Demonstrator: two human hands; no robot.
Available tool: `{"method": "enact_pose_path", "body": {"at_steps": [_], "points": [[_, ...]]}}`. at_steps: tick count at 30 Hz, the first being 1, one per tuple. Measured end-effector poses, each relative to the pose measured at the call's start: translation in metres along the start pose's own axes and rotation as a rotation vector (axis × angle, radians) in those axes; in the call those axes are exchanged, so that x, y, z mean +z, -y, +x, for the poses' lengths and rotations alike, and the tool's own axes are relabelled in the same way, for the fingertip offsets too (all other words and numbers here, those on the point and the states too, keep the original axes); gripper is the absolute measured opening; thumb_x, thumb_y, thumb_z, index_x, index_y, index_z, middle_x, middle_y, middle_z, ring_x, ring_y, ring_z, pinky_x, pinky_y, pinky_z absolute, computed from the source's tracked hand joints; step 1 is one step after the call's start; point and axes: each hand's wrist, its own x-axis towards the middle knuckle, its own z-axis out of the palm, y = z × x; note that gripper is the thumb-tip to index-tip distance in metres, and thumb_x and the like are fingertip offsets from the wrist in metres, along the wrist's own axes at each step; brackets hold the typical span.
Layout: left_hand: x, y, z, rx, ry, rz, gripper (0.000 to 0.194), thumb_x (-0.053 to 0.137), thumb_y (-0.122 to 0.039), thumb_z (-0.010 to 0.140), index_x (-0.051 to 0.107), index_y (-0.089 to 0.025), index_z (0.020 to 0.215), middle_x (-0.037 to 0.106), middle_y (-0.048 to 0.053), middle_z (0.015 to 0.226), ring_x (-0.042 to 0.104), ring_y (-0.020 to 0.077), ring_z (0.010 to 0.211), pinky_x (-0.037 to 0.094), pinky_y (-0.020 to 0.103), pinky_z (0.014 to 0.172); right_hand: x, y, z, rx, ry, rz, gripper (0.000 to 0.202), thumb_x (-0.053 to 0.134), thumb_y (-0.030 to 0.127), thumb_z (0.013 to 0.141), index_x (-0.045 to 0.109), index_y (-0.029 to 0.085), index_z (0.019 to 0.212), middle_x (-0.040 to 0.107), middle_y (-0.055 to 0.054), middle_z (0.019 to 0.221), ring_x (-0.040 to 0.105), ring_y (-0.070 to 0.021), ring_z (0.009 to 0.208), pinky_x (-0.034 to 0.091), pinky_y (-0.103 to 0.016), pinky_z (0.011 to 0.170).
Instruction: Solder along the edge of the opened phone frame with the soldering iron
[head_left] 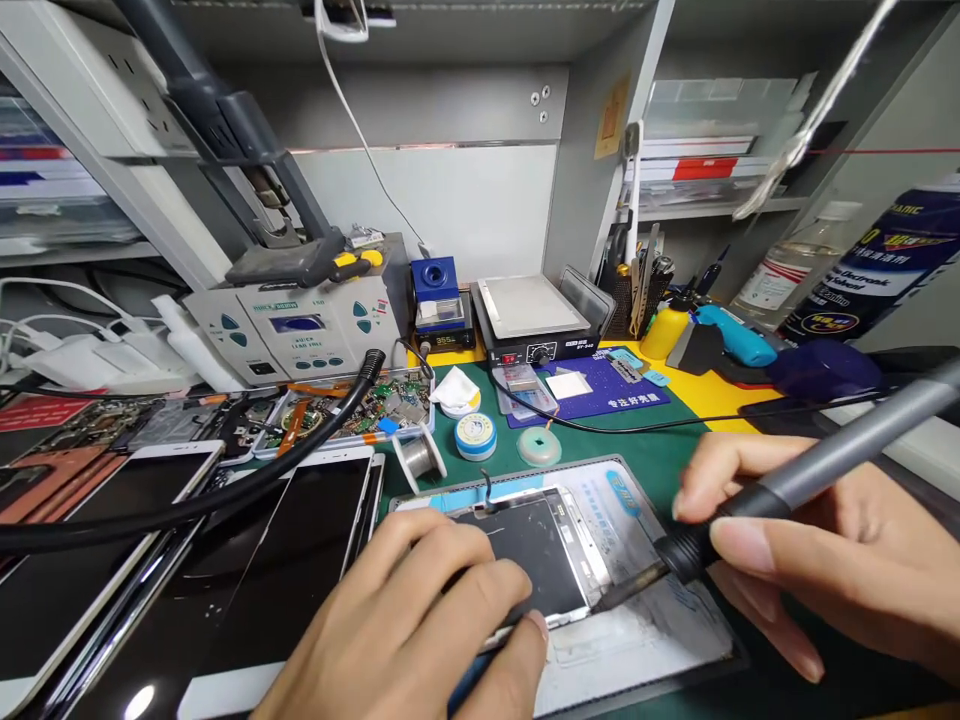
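Observation:
My right hand (810, 550) grips a soldering iron (780, 490) between thumb and fingers. Its dark tip points down to the left, at the lower right corner of an opened phone frame (529, 555); I cannot tell if the two touch. Curled over the left part of the frame, my left hand (442, 610) holds it down on a worn metal-grey work mat (637, 640). A dark blue item (469, 685) shows partly beneath my left fingers, its kind hidden. Behind the mat are a solder spool (418, 458), a small blue-white tin (475, 437) and a pale green round container (539, 446).
Several phones with dark screens (292, 560) lie left. A thick black hose (322, 430) crosses above them from the rework station (300, 325). Circuit boards (375, 405) fill a tray behind. A heating plate (532, 305) stands at the back; bottles (780, 260) stand right. The iron's black cable (637, 428) crosses the bench.

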Motion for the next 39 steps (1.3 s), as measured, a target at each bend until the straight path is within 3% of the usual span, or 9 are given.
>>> {"method": "enact_pose_path", "body": {"at_steps": [4, 8, 13, 18, 22, 26, 31, 36, 39], "points": [[0.002, -0.001, 0.000, -0.015, 0.013, -0.026, 0.029, 0.062, -0.051, 0.090, 0.067, -0.022, 0.092, 0.068, 0.007, 0.096, 0.063, 0.0188, 0.096, 0.058, 0.040, 0.092, 0.001, -0.003, -0.004, -0.076, 0.015, -0.128, 0.037, 0.082, 0.058, 0.078, 0.071, 0.023, 0.074, 0.061, 0.001, 0.041, 0.055, -0.0138, 0.031, 0.041, -0.021, 0.034], [0.005, -0.004, -0.006, -0.035, 0.032, -0.054, 0.027, 0.063, -0.049, 0.088, 0.068, -0.022, 0.091, 0.068, 0.007, 0.097, 0.063, 0.0197, 0.096, 0.058, 0.042, 0.092, 0.003, -0.002, -0.005, -0.188, -0.114, -0.201, 0.037, 0.083, 0.057, 0.078, 0.072, 0.023, 0.069, 0.063, 0.001, 0.044, 0.057, -0.0128, 0.033, 0.048, -0.021, 0.036], [0.005, -0.005, -0.010, -0.059, 0.056, -0.070, 0.023, 0.063, -0.045, 0.086, 0.068, -0.023, 0.091, 0.068, 0.008, 0.098, 0.062, 0.0207, 0.097, 0.058, 0.044, 0.092, 0.000, -0.006, -0.003, -0.347, 0.016, -0.280, 0.023, 0.078, 0.043, 0.090, 0.074, 0.027, 0.075, 0.066, 0.002, 0.047, 0.062, -0.0139, 0.033, 0.054, -0.021, 0.035], [0.005, -0.002, -0.011, -0.055, 0.069, -0.077, 0.018, 0.064, -0.039, 0.083, 0.068, -0.023, 0.090, 0.068, 0.008, 0.098, 0.062, 0.0213, 0.097, 0.058, 0.045, 0.092, -0.001, -0.011, -0.003, -0.424, 0.000, -0.382, 0.019, 0.075, 0.043, 0.092, 0.074, 0.030, 0.078, 0.065, 0.003, 0.045, 0.060, -0.0150, 0.032, 0.050, -0.022, 0.031], [0.004, 0.005, -0.012, -0.010, 0.043, -0.084, 0.013, 0.061, -0.028, 0.081, 0.070, -0.023, 0.089, 0.068, 0.006, 0.097, 0.060, 0.0204, 0.095, 0.056, 0.042, 0.088, 0.001, -0.012, -0.006, -0.523, -0.045, -0.498, 0.015, 0.074, 0.040, 0.092, 0.074, 0.033, 0.079, 0.066, 0.004, 0.046, 0.060, -0.0153, 0.034, 0.052, -0.024, 0.035], [0.003, 0.011, -0.012, 0.060, -0.016, -0.112, 0.025, 0.053, -0.011, 0.079, 0.072, -0.023, 0.091, 0.067, 0.003, 0.095, 0.057, 0.0190, 0.094, 0.051, 0.039, 0.082, 0.001, -0.013, -0.007, -0.651, -0.100, -0.600, 0.012, 0.075, 0.038, 0.090, 0.074, 0.036, 0.078, 0.063, 0.005, 0.043, 0.059, -0.0168, 0.036, 0.055, -0.028, 0.042], [0.002, 0.010, -0.010, 0.041, -0.010, -0.119, 0.023, 0.054, -0.013, 0.078, 0.072, -0.023, 0.089, 0.067, 0.003, 0.094, 0.058, 0.0190, 0.092, 0.053, 0.039, 0.082, 0.001, -0.016, -0.008, -0.664, -0.110, -0.645, 0.010, 0.074, 0.037, 0.089, 0.072, 0.037, 0.079, 0.059, 0.003, 0.041, 0.063, -0.0226, 0.044, 0.053, -0.033, 0.043], [0.003, 0.005, -0.009, -0.049, 0.079, -0.083, 0.019, 0.062, -0.035, 0.077, 0.070, -0.024, 0.091, 0.068, 0.008, 0.100, 0.062, 0.0225, 0.096, 0.058, 0.046, 0.089, 0.004, -0.023, -0.013, -0.586, -0.134, -0.571, 0.009, 0.070, 0.046, 0.091, 0.070, 0.038, 0.088, 0.067, -0.001, 0.064, 0.054, -0.0155, 0.035, 0.042, -0.030, 0.032], [0.001, 0.002, -0.008, -0.050, 0.081, -0.092, 0.019, 0.063, -0.035, 0.078, 0.070, -0.024, 0.091, 0.068, 0.008, 0.101, 0.062, 0.0226, 0.097, 0.058, 0.047, 0.091, 0.006, -0.027, -0.017, -0.553, -0.162, -0.517, 0.014, 0.069, 0.051, 0.088, 0.070, 0.037, 0.084, 0.065, -0.002, 0.069, 0.050, -0.0152, 0.035, 0.052, -0.034, 0.041]]}}
